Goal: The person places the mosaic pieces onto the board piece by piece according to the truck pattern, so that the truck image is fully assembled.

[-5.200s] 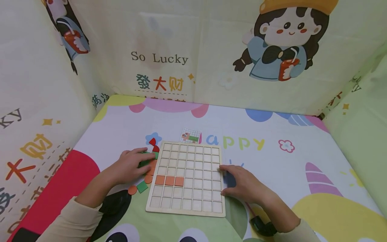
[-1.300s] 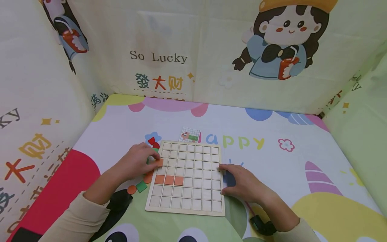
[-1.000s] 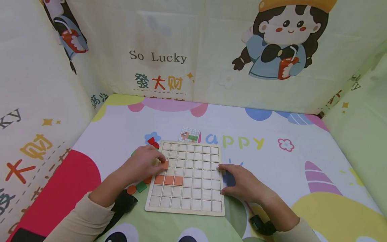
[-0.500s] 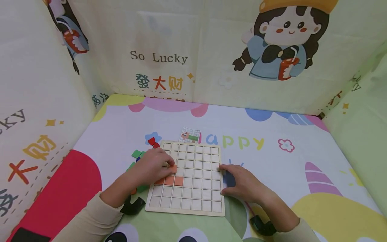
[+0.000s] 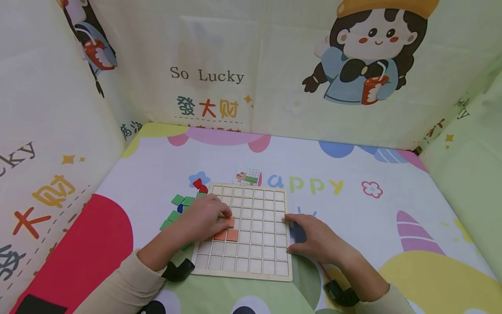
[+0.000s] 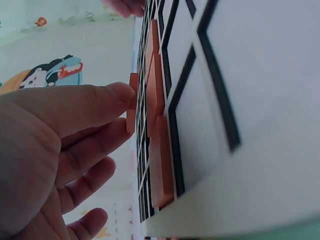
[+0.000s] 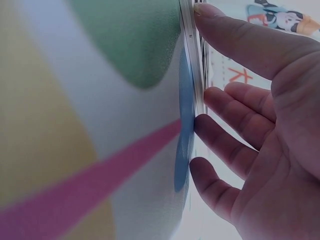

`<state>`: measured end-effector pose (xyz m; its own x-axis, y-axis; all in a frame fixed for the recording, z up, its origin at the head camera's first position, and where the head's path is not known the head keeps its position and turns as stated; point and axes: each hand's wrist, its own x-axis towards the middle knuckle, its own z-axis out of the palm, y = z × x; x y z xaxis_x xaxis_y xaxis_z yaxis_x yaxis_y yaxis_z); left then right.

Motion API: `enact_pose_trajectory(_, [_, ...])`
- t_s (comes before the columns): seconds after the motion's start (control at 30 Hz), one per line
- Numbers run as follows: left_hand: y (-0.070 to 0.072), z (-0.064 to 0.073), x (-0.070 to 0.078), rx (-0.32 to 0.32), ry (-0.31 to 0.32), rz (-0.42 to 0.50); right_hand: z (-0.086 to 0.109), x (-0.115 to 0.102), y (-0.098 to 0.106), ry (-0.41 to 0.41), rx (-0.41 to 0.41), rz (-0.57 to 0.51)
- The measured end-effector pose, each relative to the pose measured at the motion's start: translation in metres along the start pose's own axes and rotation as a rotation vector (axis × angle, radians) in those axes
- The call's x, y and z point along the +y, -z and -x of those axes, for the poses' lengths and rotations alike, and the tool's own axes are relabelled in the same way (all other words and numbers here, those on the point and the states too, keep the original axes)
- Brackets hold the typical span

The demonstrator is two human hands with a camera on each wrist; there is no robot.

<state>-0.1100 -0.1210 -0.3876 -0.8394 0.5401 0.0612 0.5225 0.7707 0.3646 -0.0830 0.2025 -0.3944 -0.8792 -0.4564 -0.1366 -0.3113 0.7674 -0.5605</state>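
A wooden grid board lies on the printed tablecloth, with three orange square tiles set side by side in one row. My left hand reaches over the board's left part and pinches another orange square tile between thumb and fingertips. In the left wrist view this pinched tile stands close over the grid, its middle covered by the thumb. At the board's right edge, my right hand rests with thumb and fingertips spread along the side; the right wrist view has its thumb touching that edge.
Left of the board lie several green square tiles, a dark blue piece and red pieces. A small pattern card sits behind the board. Black devices hang by both wrists. Printed cloth walls enclose the table.
My left hand has taken an orange tile from the loose pieces at the left and carried it rightward over the board, above the orange row. My right hand has stayed at the edge.
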Motion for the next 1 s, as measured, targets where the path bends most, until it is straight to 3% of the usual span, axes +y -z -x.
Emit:
enact_pose_trajectory(0.57, [-0.007, -0.007, 0.009, -0.024, 0.03, -0.021, 0.001, -0.001, 0.001, 0.009, 0.003, -0.002])
enact_pose_trajectory(1.0, [-0.009, -0.006, 0.01, -0.029, 0.004, -0.058, 0.001, 0.001, 0.0, 0.022, 0.0, -0.004])
